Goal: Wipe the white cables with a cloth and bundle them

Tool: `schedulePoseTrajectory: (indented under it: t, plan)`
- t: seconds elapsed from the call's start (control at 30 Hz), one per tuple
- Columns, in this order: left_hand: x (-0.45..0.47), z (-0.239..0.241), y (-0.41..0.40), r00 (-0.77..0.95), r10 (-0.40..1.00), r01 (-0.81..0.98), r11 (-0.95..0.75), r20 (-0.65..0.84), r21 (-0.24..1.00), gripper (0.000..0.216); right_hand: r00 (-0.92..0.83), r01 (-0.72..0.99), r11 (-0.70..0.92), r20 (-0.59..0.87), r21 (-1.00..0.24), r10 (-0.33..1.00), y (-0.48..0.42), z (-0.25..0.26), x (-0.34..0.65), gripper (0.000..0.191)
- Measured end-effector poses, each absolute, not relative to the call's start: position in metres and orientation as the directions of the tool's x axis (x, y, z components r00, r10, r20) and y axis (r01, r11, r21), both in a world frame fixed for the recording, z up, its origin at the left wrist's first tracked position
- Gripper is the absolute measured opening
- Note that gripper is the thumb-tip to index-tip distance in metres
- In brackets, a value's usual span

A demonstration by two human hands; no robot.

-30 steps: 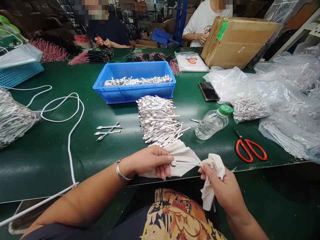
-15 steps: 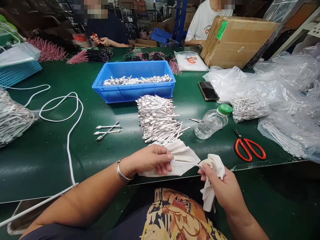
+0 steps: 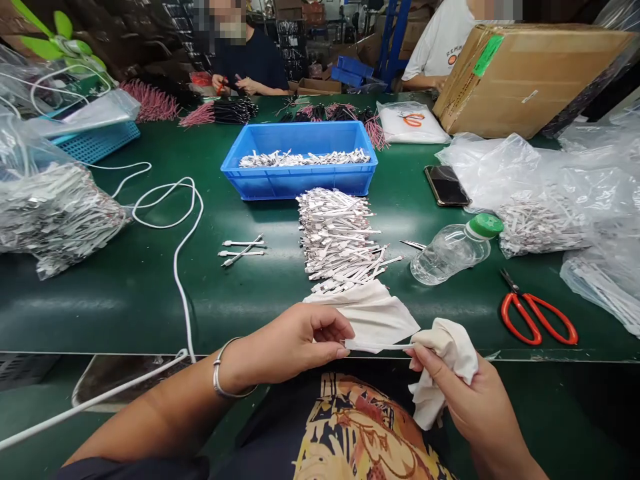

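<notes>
A short flat white cable (image 3: 383, 346) is stretched level between my hands at the table's front edge. My left hand (image 3: 303, 340), a silver bangle on its wrist, pinches the wider connector end between thumb and fingertips. Around the other end, my right hand (image 3: 467, 387) is closed on a crumpled off-white cloth (image 3: 453, 343), pressing it to the cable. Another off-white cloth piece (image 3: 367, 308) lies on the table just behind my left fingers. Beyond it is a pile of similar white cables (image 3: 340, 233). Several loose white cables (image 3: 243, 252) lie to its left.
A blue bin (image 3: 300, 180) of white pieces stands behind the pile. To the right are a clear bottle (image 3: 445, 253), red-handled scissors (image 3: 537, 313), a phone (image 3: 447, 185) and plastic bags (image 3: 550, 173). A white cord (image 3: 183, 267) loops at left. Two people sit opposite, beside a carton (image 3: 530, 80).
The view has swung left, so the scene sits further right. My left fingers have shifted to a thumb-and-finger pinch at the cable's end. My right hand still grips cloth and cable.
</notes>
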State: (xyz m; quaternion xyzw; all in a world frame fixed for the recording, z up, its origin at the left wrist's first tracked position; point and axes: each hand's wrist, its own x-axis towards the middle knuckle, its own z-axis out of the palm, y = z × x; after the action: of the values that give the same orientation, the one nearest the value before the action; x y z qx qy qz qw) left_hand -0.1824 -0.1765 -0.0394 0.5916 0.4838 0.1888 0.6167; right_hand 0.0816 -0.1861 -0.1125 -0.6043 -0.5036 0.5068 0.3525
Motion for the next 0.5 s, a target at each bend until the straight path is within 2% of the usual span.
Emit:
schedulePoseTrajectory:
  t: [0.13, 0.3, 0.4, 0.43, 0.5]
  plan:
    - [-0.184, -0.057, -0.191, 0.334, 0.886, 0.396, 0.177, -0.321, 0.901, 0.015, -0.055, 0.327, -0.210, -0.240, -0.921, 0.969, -0.183, -0.109, 0.073, 0.032]
    - [-0.186, -0.080, -0.200, 0.257, 0.957, 0.634, -0.062, -0.134, 0.771, 0.015, -0.047, 0.483, -0.164, -0.213, -0.860, 0.976, -0.176, -0.105, 0.060, 0.034]
    - [-0.190, -0.087, -0.204, 0.267, 0.963, 0.744, -0.181, -0.037, 0.644, 0.016, 0.014, 0.593, 0.013, 0.026, -0.805, 1.000, -0.174, -0.106, 0.062, 0.029]
    - [-0.191, -0.089, -0.206, 0.265, 0.964, 0.767, -0.206, -0.008, 0.608, 0.017, -0.011, 0.623, 0.101, 0.120, -0.776, 0.993, -0.174, -0.108, 0.064, 0.029]
    - [-0.193, -0.093, -0.212, 0.249, 0.967, 0.800, -0.233, 0.048, 0.553, 0.017, -0.170, 0.647, 0.302, 0.255, -0.700, 0.952, -0.174, -0.110, 0.068, 0.034]
